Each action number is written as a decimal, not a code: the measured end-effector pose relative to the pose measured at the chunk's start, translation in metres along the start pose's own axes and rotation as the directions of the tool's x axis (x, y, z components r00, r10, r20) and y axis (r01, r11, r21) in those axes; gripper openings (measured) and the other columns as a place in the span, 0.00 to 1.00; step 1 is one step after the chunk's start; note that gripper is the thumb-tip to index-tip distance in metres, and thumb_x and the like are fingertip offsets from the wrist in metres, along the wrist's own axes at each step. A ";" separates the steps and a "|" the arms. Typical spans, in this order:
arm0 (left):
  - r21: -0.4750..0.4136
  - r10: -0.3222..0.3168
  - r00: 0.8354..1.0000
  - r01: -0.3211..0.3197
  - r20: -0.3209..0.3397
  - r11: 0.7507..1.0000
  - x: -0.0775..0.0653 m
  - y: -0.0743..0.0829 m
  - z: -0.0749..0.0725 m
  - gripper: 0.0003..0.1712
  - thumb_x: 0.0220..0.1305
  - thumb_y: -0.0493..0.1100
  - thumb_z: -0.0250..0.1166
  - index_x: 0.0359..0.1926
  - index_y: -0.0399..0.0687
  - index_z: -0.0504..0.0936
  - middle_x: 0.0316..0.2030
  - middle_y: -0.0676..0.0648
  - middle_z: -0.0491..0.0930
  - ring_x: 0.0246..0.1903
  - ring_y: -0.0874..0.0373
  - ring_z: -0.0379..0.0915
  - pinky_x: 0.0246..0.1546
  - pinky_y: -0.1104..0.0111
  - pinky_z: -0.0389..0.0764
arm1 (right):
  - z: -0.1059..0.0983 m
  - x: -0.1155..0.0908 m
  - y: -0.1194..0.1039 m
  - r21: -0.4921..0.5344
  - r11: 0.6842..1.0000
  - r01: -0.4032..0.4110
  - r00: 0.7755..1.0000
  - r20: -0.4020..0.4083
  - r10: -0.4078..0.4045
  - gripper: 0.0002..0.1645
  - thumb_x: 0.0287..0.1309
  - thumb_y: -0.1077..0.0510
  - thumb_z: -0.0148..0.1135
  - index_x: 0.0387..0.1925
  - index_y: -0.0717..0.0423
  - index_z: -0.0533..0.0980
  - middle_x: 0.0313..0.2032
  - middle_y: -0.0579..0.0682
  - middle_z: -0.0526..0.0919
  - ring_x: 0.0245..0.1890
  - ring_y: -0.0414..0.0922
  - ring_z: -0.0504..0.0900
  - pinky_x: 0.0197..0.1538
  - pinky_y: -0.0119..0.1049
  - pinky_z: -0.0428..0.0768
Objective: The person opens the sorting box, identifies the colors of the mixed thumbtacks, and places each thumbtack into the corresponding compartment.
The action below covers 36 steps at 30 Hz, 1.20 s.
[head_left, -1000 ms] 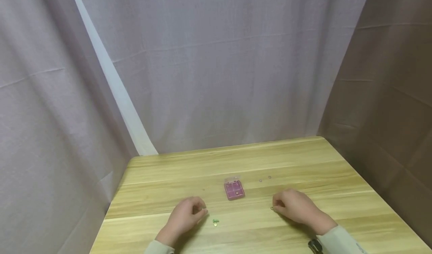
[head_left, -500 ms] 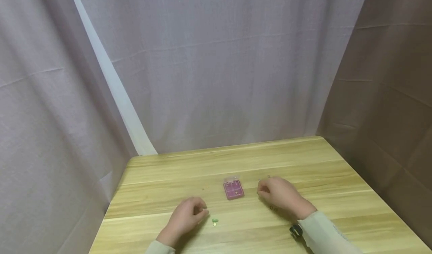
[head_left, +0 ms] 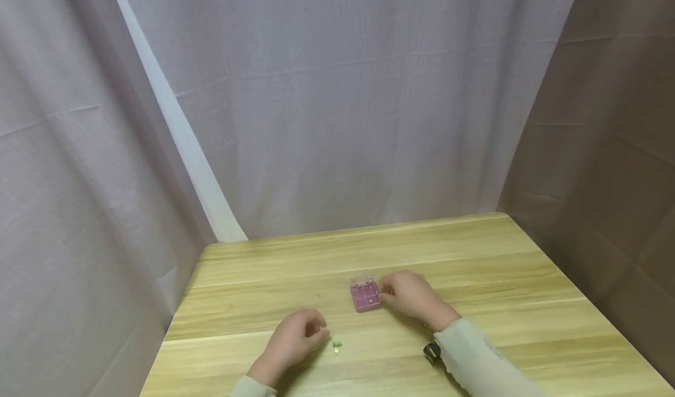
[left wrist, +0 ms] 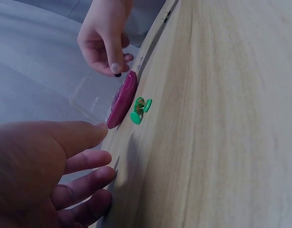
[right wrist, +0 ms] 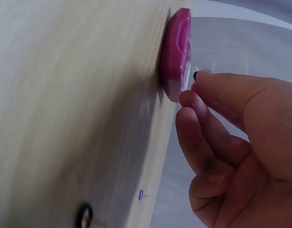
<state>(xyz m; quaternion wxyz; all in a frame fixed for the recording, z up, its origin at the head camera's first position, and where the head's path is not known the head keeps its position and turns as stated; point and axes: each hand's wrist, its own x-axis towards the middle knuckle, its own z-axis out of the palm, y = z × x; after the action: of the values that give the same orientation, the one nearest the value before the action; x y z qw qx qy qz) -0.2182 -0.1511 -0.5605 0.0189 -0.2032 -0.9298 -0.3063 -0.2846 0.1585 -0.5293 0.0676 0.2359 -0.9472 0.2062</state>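
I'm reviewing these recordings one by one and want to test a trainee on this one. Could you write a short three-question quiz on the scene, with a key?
1. Multiple choice: what does the person's right hand pinch?
A) a red glass bead
B) a small black object, material unclear
C) a white round button

2. True or false: the transparent plastic lid of the magenta, compartmented box stands open.

3. Short answer: which hand is nearer the green, round-headed tacks lying on the wood-patterned table, and does it touch them?

Key
1. B
2. True
3. The left hand; no, it is apart from them.
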 end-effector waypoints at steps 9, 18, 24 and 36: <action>0.002 -0.013 1.000 0.013 0.013 1.000 0.002 -0.001 0.000 0.09 0.60 0.57 0.67 0.38 0.62 0.83 0.31 0.61 0.79 0.33 0.64 0.73 0.39 0.57 0.80 | 0.008 0.006 -0.001 0.003 1.000 0.022 1.000 0.010 -0.022 0.04 0.53 0.50 0.71 0.26 0.40 0.81 0.23 0.33 0.81 0.24 0.33 0.74 0.33 0.37 0.79; 0.013 -0.005 1.000 0.005 0.020 1.000 0.002 0.002 -0.003 0.11 0.60 0.57 0.66 0.39 0.60 0.83 0.31 0.61 0.79 0.33 0.64 0.73 0.39 0.58 0.80 | 0.009 0.003 -0.010 -0.022 0.999 0.033 0.999 0.023 -0.033 0.05 0.54 0.49 0.70 0.25 0.40 0.81 0.22 0.32 0.79 0.22 0.33 0.72 0.29 0.35 0.77; 0.019 -0.002 1.000 0.002 0.029 1.000 0.002 0.002 -0.003 0.12 0.60 0.57 0.66 0.39 0.59 0.83 0.31 0.61 0.79 0.33 0.64 0.73 0.39 0.58 0.80 | 0.008 0.002 -0.014 -0.043 0.998 0.042 0.999 0.009 -0.041 0.06 0.53 0.51 0.71 0.25 0.42 0.81 0.21 0.34 0.79 0.21 0.34 0.72 0.28 0.35 0.77; 0.020 0.002 0.999 -0.002 0.035 1.000 0.002 0.003 -0.001 0.10 0.60 0.57 0.67 0.38 0.61 0.83 0.30 0.62 0.79 0.33 0.64 0.73 0.39 0.59 0.80 | 0.010 0.000 -0.014 -0.072 0.996 0.053 0.999 -0.005 -0.054 0.09 0.54 0.48 0.71 0.24 0.40 0.78 0.19 0.32 0.76 0.19 0.33 0.70 0.24 0.32 0.74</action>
<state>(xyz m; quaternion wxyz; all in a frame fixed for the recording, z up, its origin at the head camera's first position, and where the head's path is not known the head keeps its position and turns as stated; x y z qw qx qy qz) -0.2188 -0.1481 -0.5578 0.0052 -0.2092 -0.9328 -0.2933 -0.2784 0.1429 -0.5337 0.0848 0.2580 -0.9471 0.1711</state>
